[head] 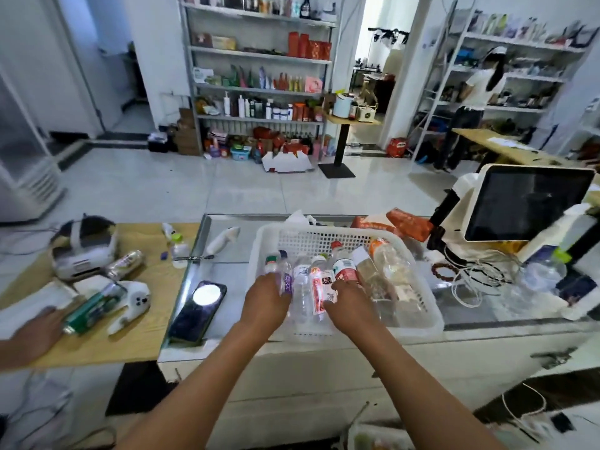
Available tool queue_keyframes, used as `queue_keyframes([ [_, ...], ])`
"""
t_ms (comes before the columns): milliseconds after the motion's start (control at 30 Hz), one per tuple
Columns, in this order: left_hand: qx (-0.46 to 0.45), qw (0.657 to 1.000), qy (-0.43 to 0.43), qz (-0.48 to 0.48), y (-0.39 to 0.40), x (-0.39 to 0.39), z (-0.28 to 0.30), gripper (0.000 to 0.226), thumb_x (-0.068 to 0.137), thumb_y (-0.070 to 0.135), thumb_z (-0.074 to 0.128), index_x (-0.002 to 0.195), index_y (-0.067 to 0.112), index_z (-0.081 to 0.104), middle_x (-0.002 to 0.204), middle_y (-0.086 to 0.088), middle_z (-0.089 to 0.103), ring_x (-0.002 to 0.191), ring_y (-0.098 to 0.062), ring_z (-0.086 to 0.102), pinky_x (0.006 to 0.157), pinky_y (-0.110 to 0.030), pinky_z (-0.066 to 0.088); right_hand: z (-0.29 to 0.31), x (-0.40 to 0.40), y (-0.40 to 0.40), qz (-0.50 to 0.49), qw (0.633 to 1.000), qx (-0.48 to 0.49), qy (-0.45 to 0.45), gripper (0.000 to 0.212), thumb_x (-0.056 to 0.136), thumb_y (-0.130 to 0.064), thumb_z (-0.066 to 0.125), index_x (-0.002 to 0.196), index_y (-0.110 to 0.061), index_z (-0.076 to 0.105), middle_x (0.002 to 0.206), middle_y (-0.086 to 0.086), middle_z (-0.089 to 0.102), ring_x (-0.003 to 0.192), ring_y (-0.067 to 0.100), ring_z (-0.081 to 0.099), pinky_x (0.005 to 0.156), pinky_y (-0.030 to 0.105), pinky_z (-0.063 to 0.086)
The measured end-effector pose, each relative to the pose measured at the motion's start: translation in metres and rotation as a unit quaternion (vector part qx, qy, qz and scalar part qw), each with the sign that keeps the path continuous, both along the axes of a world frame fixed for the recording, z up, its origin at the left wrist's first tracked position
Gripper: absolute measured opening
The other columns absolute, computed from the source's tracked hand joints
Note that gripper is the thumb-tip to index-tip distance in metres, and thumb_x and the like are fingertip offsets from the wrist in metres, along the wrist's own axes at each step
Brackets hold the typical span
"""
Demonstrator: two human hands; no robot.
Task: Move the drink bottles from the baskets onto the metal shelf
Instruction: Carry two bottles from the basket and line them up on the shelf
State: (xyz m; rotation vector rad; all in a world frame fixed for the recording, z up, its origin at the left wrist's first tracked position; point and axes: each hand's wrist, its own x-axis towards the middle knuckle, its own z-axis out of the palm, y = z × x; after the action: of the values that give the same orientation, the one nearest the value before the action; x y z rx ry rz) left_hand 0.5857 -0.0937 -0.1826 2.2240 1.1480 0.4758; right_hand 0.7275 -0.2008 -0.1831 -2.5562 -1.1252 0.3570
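Clear plastic drink bottles with red, purple and white labels lie side by side in my white perforated plastic basket, toward its near edge. Probably light, slick and easily dented, best gripped mid-body. My left hand curls round the purple-labelled bottle; my right hand grips a red-labelled one.

The basket sits on the desk, with the bottles lying side by side in it. A phone lies left of the basket, a screen stands to its right. The metal shelf stands far behind, across the floor.
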Motion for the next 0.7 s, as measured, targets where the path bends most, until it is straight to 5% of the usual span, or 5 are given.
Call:
queue_keyframes([
  [133,-0.014,0.995,0.064,0.075,0.013,0.018,-0.011,0.015,0.092,0.013,0.053,0.103,0.002,0.056,0.107,-0.017,0.062,0.102,-0.033,0.058,0.070,-0.028,0.035,-0.018,0.015,0.021,-0.030,0.998,0.000,0.048,0.044,0.089,-0.039,0.064,0.121,-0.011,0.057,0.120,0.010,0.064,0.107,0.028,0.062,0.083,0.032,0.049],
  [300,0.049,0.985,0.148,0.067,0.017,0.030,-0.028,0.022,0.093,0.007,0.047,0.110,0.007,0.060,0.118,-0.012,0.058,0.106,-0.028,0.056,0.088,-0.029,0.042,-0.026,0.016,0.037,-0.054,0.997,-0.037,0.032,0.054,0.089,-0.038,0.066,0.130,-0.007,0.048,0.126,0.013,0.057,0.109,0.029,0.063,0.085,0.034,0.051],
  [433,0.044,0.998,0.050,0.021,0.020,0.034,-0.042,0.025,0.092,0.010,0.054,0.112,0.011,0.068,0.119,-0.009,0.057,0.108,-0.028,0.051,0.092,-0.027,0.038,-0.029,0.018,0.040,-0.065,0.996,-0.048,0.042,0.060,0.085,-0.043,0.070,0.129,-0.007,0.050,0.127,0.015,0.053,0.109,0.031,0.062,0.086,0.035,0.051],
  [567,-0.080,0.993,-0.083,0.026,0.016,0.033,-0.051,0.032,0.082,0.010,0.070,0.113,0.010,0.066,0.117,-0.004,0.052,0.103,-0.022,0.057,0.091,-0.022,0.042,-0.032,0.019,0.035,-0.069,0.996,-0.030,0.052,0.060,0.083,-0.045,0.072,0.129,-0.010,0.054,0.128,0.013,0.051,0.109,0.031,0.060,0.087,0.035,0.050],
  [700,-0.199,0.974,-0.054,0.093,0.027,0.039,-0.052,0.043,0.072,0.035,0.081,0.105,0.012,0.063,0.094,-0.003,0.065,0.082,-0.020,0.062,0.070,-0.027,0.047,-0.035,0.018,0.031,-0.086,0.994,0.009,0.064,0.060,0.080,-0.045,0.074,0.129,-0.015,0.058,0.130,0.011,0.052,0.109,0.030,0.061,0.086,0.034,0.052],
])
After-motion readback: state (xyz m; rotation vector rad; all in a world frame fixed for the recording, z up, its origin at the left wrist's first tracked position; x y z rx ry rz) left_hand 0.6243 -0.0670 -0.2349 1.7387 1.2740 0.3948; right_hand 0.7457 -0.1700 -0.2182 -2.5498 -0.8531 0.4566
